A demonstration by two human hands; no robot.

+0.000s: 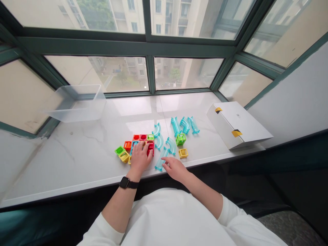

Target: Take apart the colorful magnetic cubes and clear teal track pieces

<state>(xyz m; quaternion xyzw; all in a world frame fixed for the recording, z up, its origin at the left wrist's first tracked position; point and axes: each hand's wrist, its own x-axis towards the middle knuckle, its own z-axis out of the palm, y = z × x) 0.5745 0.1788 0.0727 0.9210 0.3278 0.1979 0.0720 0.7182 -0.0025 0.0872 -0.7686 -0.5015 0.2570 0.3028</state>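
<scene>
My left hand [140, 158], with a black watch on its wrist, lies over a cluster of hollow coloured blocks. Its fingers are spread and partly hide the blue, red and yellow blocks beneath. Red blocks [139, 137] line the back of the cluster, and a green block [119, 150] and a yellow block [124, 157] are at its left. My right hand [174, 167] is at a translucent blue straight track piece [160, 161], fingertips at its right side. Thumb and forefinger look apart; I see no firm grip. Curved blue track pieces [159, 141] lie between the hands, farther back.
Several more blue track pieces [185, 125] lie farther back. A green block [180, 139] and a yellow block [183, 153] sit right of them, nearer me. A clear plastic bin [82, 114] stands back left, a white box [242, 124] at right. Windows border the white marbled sill [84, 164].
</scene>
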